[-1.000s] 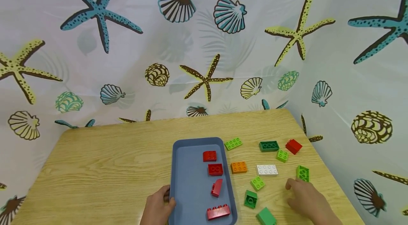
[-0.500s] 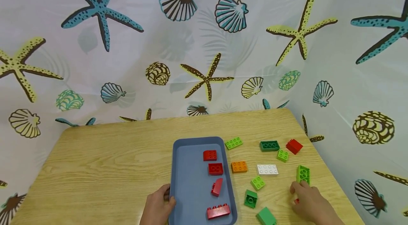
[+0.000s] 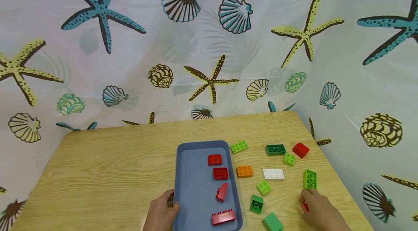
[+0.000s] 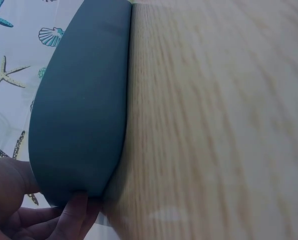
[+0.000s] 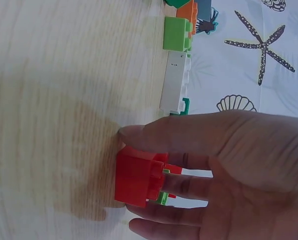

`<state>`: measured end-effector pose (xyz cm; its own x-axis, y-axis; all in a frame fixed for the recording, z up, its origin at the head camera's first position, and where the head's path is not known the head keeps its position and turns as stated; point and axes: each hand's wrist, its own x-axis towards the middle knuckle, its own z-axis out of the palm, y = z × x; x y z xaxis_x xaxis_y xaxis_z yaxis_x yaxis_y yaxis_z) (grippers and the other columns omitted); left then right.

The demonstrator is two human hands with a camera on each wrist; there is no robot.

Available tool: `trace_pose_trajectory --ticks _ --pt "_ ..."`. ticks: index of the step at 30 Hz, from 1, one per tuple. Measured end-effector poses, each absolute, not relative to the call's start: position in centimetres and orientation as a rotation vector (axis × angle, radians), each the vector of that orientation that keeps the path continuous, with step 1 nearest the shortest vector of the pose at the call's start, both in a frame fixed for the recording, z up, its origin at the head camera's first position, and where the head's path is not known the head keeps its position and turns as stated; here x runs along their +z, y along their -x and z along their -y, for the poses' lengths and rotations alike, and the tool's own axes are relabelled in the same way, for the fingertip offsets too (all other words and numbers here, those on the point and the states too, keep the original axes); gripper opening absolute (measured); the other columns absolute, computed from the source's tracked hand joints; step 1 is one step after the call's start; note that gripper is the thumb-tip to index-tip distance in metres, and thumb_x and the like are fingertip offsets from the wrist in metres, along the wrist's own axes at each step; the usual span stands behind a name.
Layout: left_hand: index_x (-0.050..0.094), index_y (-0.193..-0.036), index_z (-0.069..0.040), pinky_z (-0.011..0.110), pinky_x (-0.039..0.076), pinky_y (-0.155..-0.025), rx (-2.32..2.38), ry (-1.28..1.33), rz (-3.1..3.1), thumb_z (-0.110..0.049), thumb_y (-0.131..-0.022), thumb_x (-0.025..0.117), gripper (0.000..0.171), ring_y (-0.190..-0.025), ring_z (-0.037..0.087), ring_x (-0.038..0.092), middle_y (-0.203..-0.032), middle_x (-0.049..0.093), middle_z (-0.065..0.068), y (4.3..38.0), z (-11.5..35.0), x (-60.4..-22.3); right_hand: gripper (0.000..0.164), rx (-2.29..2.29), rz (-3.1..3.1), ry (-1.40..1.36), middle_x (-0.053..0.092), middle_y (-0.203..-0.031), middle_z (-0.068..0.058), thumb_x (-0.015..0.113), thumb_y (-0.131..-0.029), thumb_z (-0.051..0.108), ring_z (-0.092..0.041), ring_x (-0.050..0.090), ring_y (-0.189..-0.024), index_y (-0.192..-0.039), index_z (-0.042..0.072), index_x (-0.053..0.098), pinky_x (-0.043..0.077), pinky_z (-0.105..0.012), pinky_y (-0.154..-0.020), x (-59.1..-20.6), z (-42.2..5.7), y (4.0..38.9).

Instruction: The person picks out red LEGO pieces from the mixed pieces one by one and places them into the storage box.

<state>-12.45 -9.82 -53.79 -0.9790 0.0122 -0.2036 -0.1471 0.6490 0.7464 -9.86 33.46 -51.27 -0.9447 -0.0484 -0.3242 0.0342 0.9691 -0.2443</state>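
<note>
My left hand [image 3: 160,211] grips the left rim of a blue-grey tray [image 3: 192,183], thumb over the edge; its fingers press the tray's outer side in the left wrist view. Several red toy bricks, among them a long one [image 3: 223,217] and a curved one [image 3: 222,192], lie inside along the tray's right half. On the right of the table, my right hand [image 3: 320,210] pinches a red brick [image 5: 133,177] between thumb and fingers, close on the wood. Mostly covered by the hand in the head view, this brick sits just below a light green brick [image 3: 310,179].
Between tray and right hand lie an orange brick [image 3: 244,171], a white brick [image 3: 273,174], a small lime brick [image 3: 263,187] and green bricks [image 3: 256,203]. Farther back are a dark green brick [image 3: 275,150] and another red brick [image 3: 300,150]. A patterned curtain [image 3: 209,42] borders the table.
My right hand has shifted slightly right and down, and its fingers have come around the red brick. The left hand and tray stay put.
</note>
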Motion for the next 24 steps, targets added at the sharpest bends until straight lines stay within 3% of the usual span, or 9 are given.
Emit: trace_pose_trajectory --ticks 10,17,24 --pt "0.056 -0.114 0.008 0.037 0.055 -0.064 1.250 0.109 -2.668 -0.005 -0.075 0.061 0.041 -0.074 0.015 0.061 -0.094 0.067 0.015 12.40 9.81 -53.97 0.018 -0.341 -2.823 0.030 0.047 -0.076 -0.005 0.066 -0.075 0.002 -0.019 0.041 -0.063 -0.079 0.012 0.051 0.043 -0.034 -0.056 -51.62 -33.44 9.58" --pt "0.056 -0.112 0.010 0.037 0.055 -0.063 1.281 0.087 -2.686 -0.004 -0.075 0.061 0.040 -0.074 0.015 0.061 -0.093 0.067 0.016 12.14 9.72 -53.74 0.023 -0.373 -2.819 0.042 0.046 -0.075 -0.006 0.065 -0.070 -0.007 -0.019 0.041 -0.065 -0.079 0.011 0.052 0.043 -0.033 -0.057 -51.55 -33.43 9.59" --pt "0.057 -0.112 0.010 0.037 0.055 -0.063 1.289 0.100 -2.690 -0.003 -0.075 0.062 0.040 -0.073 0.015 0.061 -0.093 0.067 0.017 12.14 9.64 -53.74 0.020 -0.348 -2.845 0.043 0.047 -0.073 -0.004 0.065 -0.072 -0.003 -0.019 0.041 -0.063 -0.079 0.011 0.053 0.044 -0.034 -0.057 -50.98 -33.05 9.83"
